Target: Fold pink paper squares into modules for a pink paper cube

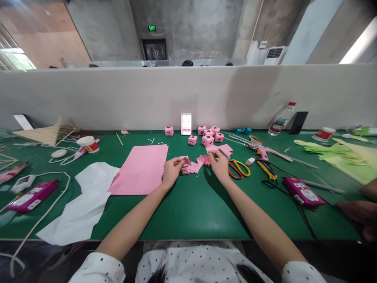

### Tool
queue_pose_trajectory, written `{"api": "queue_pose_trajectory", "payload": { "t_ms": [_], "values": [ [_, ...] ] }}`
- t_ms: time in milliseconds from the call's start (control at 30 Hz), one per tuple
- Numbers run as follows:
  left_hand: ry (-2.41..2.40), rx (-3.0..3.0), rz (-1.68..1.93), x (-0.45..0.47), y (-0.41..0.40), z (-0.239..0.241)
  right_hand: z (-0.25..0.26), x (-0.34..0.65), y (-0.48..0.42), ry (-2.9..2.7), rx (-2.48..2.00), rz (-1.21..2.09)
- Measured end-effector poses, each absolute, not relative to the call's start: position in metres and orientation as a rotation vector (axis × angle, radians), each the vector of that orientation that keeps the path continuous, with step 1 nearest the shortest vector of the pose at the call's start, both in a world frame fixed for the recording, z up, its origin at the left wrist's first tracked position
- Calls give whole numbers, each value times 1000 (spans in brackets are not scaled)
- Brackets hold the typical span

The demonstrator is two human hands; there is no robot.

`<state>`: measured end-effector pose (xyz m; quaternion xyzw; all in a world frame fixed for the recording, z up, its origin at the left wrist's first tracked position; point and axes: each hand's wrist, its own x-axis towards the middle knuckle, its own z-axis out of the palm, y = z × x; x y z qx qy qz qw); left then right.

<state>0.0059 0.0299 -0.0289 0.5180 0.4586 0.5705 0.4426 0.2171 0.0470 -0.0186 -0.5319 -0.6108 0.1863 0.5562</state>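
My left hand (172,171) is closed in a pinch on a small square of pink paper (186,160). Beneath it, loose pink paper pieces (193,168) lie on the green table. To the right, my right hand (219,165) is closed with its fingertips at a small folded pink paper piece (207,161) and seems to grip it. Just beside that hand are scissors (243,168) with red and yellow handles. Flat pink squares (226,149) lie behind it. Several finished pink paper cubes (207,140) stand farther back.
Large pink sheets (144,169) and crumpled white paper (94,181) lie to the left. A phone (186,124) leans on the partition. On the right are a glue gun (262,151), a purple box (303,192) with cables, a bottle (281,120) and another person's hand (357,214).
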Motion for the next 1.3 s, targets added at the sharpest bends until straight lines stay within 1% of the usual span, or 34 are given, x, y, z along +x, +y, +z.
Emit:
{"api": "queue_pose_trajectory", "payload": {
  "t_ms": [100,367,500,667,833,1000,1100,1233,1300],
  "values": [
    [1172,1287,1409,6,29,-27,-24,227,55,-1557,-1338,296],
    [1138,1383,1425,8,27,-29,-44,217,59,-1728,-1408,114],
    [1157,1438,1429,10,26,-31,-50,215,63,-1755,-1459,147],
    [1205,1512,1402,9,22,-26,-46,216,65,-1731,-1376,302],
    [1340,1721,1440,9,19,-23,-36,216,59,-1608,-1137,483],
    [1296,1768,1492,9,15,-19,-29,210,54,-1482,-918,676],
    [1258,1840,1537,10,13,-17,-27,204,50,-1325,-806,874],
    [1229,1878,1536,12,11,-16,-24,199,46,-1006,-716,1279],
    [1240,1860,1523,13,11,-17,-23,200,45,-888,-681,1396]
  ]
}}
